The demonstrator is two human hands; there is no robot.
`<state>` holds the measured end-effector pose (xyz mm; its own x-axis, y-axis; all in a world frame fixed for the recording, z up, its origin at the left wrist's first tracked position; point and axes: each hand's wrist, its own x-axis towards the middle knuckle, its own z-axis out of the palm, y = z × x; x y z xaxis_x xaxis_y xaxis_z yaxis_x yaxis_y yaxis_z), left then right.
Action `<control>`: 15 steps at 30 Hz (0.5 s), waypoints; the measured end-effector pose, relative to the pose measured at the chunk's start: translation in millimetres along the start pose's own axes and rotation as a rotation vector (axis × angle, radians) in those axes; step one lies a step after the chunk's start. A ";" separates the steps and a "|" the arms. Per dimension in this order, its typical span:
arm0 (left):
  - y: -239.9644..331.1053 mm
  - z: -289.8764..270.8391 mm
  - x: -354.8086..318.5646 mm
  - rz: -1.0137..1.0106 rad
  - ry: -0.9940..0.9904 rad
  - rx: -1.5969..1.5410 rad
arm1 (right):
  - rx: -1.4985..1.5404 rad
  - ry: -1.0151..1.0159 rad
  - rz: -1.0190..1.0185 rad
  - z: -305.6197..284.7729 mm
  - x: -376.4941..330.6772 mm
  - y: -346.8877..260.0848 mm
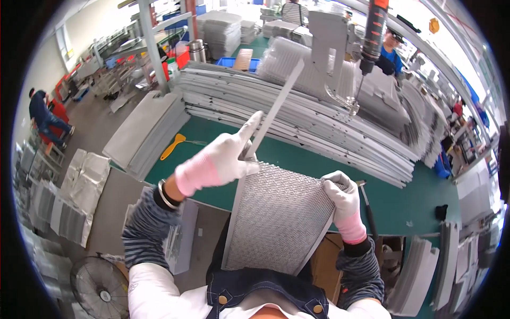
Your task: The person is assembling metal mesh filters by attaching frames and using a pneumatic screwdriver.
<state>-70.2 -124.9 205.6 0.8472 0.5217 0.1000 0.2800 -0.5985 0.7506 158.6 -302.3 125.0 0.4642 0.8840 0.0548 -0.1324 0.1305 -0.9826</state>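
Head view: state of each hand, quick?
Left hand: closed, holding the thin pale strip.
Right hand: closed, gripping the mesh panel at its upper right corner.

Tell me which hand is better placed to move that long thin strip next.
Probably the left: your left hand holds the strip near its lower end, while your right hand grips the mesh panel at its far right corner.
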 end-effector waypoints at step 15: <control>32.5 48.4 53.8 0.280 -0.492 -0.011 | -0.296 0.195 -0.496 18.7 -34.1 34.4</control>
<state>6.4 -145.7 203.8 0.9998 -0.0023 -0.0175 0.0115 -0.6656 0.7462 121.8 -319.6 92.6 0.5639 0.6473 0.5129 0.3767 0.3511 -0.8572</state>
